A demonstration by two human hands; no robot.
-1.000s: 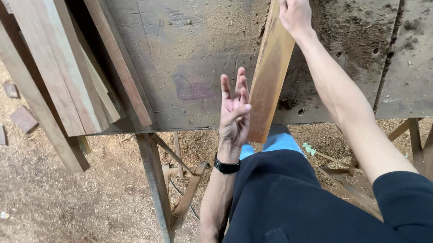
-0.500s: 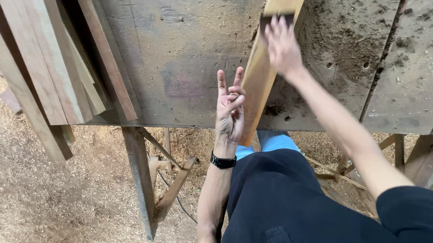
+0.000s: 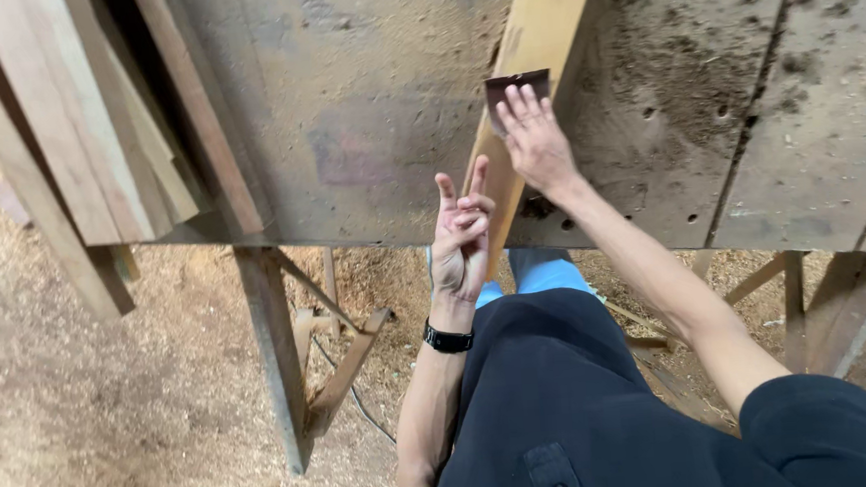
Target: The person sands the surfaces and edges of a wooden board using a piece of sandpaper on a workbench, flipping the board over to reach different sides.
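Brown sandpaper lies flat on a pale wooden plank slanting across the dusty counter. The right hand presses it down, fingers spread. The left hand steadies the plank's near edge, fingers loosely curled. Stacked boards lie leftward.

**Sanding a plank at the workbench edge**

I see my right hand pressing a dark sheet of sandpaper flat on a pale wooden plank that lies across the dusty workbench. My left hand steadies the plank's near end at the bench's front edge. Stacked boards rest at the left corner.
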